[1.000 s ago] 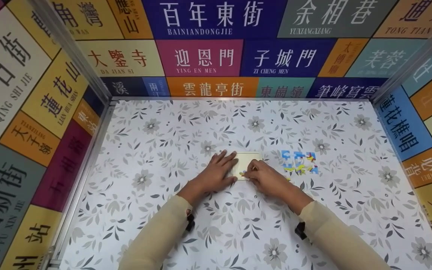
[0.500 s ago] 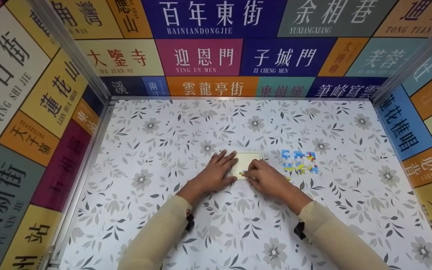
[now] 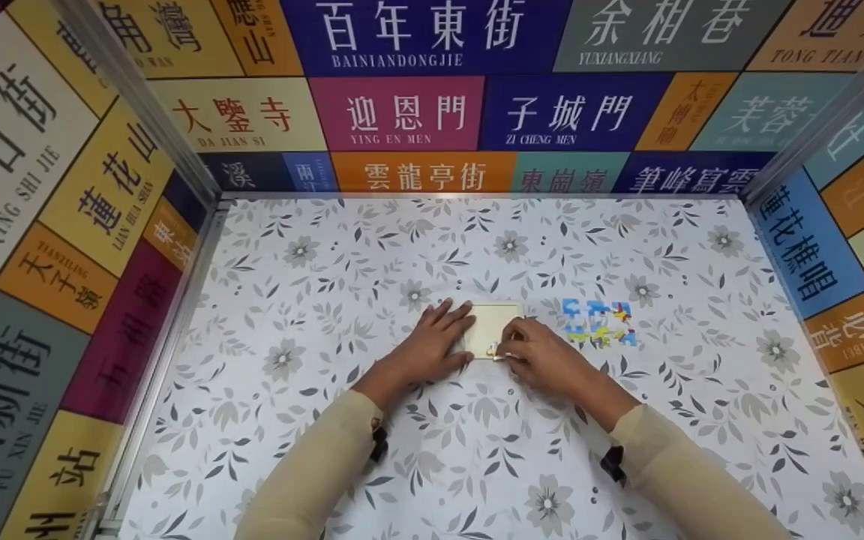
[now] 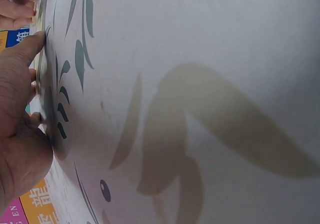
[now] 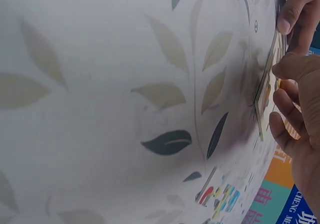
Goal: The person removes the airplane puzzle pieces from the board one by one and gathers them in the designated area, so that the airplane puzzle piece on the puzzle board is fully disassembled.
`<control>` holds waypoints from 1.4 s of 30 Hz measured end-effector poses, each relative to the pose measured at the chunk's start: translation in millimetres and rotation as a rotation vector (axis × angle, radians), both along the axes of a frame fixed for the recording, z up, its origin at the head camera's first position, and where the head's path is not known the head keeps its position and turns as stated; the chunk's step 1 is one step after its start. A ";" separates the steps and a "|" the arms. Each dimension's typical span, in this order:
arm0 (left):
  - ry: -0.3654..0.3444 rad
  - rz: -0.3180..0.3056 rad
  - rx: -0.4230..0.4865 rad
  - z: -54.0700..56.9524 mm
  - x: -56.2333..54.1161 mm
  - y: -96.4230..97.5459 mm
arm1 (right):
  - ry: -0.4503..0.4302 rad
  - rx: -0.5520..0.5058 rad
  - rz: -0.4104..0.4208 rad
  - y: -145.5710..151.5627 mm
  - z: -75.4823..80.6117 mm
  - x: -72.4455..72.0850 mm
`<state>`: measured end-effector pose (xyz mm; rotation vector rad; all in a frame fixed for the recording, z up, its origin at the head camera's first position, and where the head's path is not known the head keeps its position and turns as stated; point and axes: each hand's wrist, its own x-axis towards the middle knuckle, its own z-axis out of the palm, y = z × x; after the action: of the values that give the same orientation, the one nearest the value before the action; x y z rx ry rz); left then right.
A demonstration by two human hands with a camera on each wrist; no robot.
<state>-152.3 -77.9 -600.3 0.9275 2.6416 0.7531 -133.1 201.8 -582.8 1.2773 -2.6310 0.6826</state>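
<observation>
A small cream puzzle tray (image 3: pixel 488 321) lies flat on the floral-covered table. My left hand (image 3: pixel 436 345) rests at its left side, fingers spread, with the thumb and fingertips at the edge. My right hand (image 3: pixel 544 356) pinches a small puzzle piece (image 3: pixel 491 349) between thumb and fingers over the tray's lower edge. That piece shows white with a bit of colour and is partly covered by the fingertips. In the right wrist view the tray (image 5: pixel 263 93) is seen nearly edge-on, with the right thumb and fingers over it.
Several blue and yellow puzzle pieces (image 3: pixel 595 324) lie loosely grouped to the right of the tray. Panels with printed lettering (image 3: pixel 409 116) wall in the table (image 3: pixel 372 240) at the back and both sides.
My right hand has shifted slightly right along the tray's lower edge, and the piece in its fingers has turned and moved with it. The left hand stays in place.
</observation>
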 end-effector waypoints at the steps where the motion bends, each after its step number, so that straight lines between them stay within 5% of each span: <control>1: -0.003 0.000 0.001 0.1 -0.1 0.1 | 0.007 -0.002 -0.003 2.4 0.0 0.3; 11: 0.003 -0.008 0.001 -2.1 -0.8 -0.2 | 0.129 -0.006 -0.015 28.0 -1.6 6.6; 31: -0.022 -0.004 -0.029 -2.7 -0.5 -0.2 | 0.114 0.068 -0.134 78.6 5.5 23.7; 42: -0.028 -0.002 -0.040 -5.5 -1.8 -0.7 | 0.157 0.005 -0.099 106.0 0.1 25.1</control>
<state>-154.1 -78.6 -605.8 0.9024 2.6218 0.7054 -108.0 307.7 -582.7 1.1421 -2.5499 0.5381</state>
